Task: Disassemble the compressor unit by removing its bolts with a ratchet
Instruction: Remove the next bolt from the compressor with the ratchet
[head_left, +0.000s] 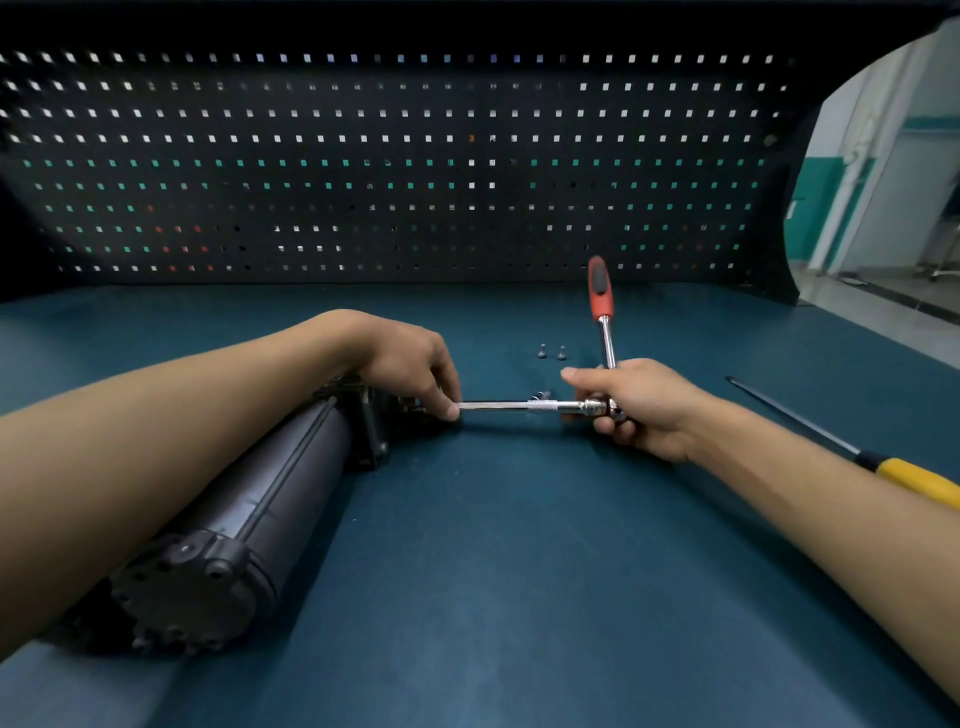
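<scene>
A long black cylindrical compressor unit (270, 499) lies on the blue mat, its round end cap toward me. The ratchet (602, 312) has a red and black handle pointing away from me, and a chrome extension bar (509, 406) runs from its head leftward to the compressor's far end. My left hand (410, 364) rests over that far end and pinches the extension's tip with thumb and fingers. My right hand (634, 405) grips the ratchet head where the extension joins it. Two loose bolts (551, 352) stand on the mat behind the bar.
A screwdriver with a yellow handle (904, 475) lies on the mat at the right, under my right forearm. A dark pegboard (395, 171) closes off the back of the bench. The bench's right edge (883, 322) opens to a room floor.
</scene>
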